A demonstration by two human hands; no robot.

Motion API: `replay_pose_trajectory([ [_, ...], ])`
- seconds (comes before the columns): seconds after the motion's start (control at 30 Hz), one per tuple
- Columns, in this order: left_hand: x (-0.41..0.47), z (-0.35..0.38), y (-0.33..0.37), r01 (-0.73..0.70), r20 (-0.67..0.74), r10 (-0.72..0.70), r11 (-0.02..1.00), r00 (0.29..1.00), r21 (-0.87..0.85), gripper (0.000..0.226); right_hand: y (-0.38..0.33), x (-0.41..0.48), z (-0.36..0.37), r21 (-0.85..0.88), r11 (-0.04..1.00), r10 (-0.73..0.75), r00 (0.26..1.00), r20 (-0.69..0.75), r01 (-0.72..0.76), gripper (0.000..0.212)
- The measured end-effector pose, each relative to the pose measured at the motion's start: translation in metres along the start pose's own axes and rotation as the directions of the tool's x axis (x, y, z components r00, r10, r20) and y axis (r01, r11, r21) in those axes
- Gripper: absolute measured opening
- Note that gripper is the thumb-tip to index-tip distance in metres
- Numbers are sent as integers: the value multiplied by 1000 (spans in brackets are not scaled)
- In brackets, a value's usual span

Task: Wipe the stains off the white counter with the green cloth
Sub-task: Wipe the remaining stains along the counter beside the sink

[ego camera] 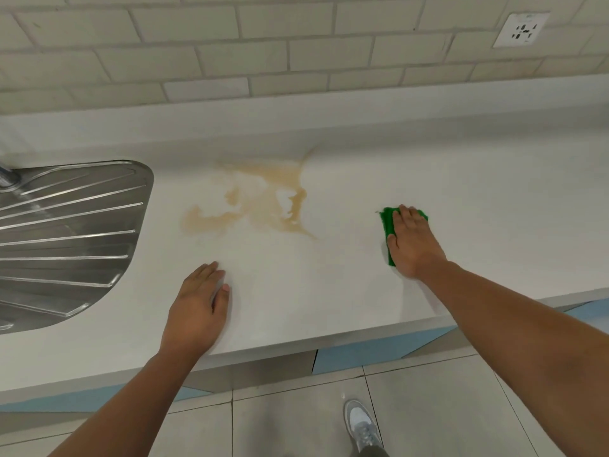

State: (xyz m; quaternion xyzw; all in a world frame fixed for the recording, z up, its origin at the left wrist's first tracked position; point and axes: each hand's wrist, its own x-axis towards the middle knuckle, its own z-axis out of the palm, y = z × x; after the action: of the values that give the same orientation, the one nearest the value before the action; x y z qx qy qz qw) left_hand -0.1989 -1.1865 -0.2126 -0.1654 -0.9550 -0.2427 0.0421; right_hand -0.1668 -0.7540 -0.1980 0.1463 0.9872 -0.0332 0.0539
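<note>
A brown smeared stain (pixel 263 196) spreads across the middle of the white counter (pixel 329 285). To its right lies the green cloth (pixel 388 222), mostly covered by my right hand (pixel 410 240), which presses flat on it with straight fingers. My left hand (pixel 197 305) rests flat on the bare counter below the stain, near the front edge, holding nothing. The cloth is apart from the stain, roughly a hand's width to the right.
A steel sink drainboard (pixel 66 239) with ridges fills the left side. A tiled wall (pixel 263 44) with a socket (pixel 520 29) stands behind. The counter's front edge (pixel 362 334) runs below my hands, over a tiled floor with a grey shoe (pixel 362 423).
</note>
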Motion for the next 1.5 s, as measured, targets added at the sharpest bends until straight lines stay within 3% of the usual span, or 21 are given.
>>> replay_pose_trajectory([
  [0.13, 1, 1, 1, 6, 6, -6, 1000, 1000, 15, 39, -33, 28, -2, -3, 1000, 8, 1000, 5, -8, 60],
  [0.4, 3, 1, 7, 7, 20, -8, 998, 1000, 55, 42, -130, -4, 8, 25, 931, -365, 931, 9, 365, 60],
  [0.57, 1, -2, 7, 17, 25, -18, 999, 1000, 51, 50, -109, -37, 10, 65, 859, -509, 860, 12, 508, 60],
  [0.83, 3, 1, 8, 39, -37, -37, 998, 999, 48, 42, 22, -25, 2, 61, 937, -344, 939, -10, 344, 67],
  [1.03, 13, 19, 43, 230, -110, -220, 969, 969, 89, 46, 89, 21, -8, 65, 981, -182, 983, 0, 182, 60],
  [1.2, 11, 24, 55, 306, -117, -294, 946, 949, 104, 54, 78, 78, -17, 19, 988, -152, 988, 6, 152, 59],
  [1.5, 14, 21, 65, 358, -157, -341, 928, 927, 101, 60, -8, 136, -19, -30, 921, -389, 921, 13, 389, 61],
])
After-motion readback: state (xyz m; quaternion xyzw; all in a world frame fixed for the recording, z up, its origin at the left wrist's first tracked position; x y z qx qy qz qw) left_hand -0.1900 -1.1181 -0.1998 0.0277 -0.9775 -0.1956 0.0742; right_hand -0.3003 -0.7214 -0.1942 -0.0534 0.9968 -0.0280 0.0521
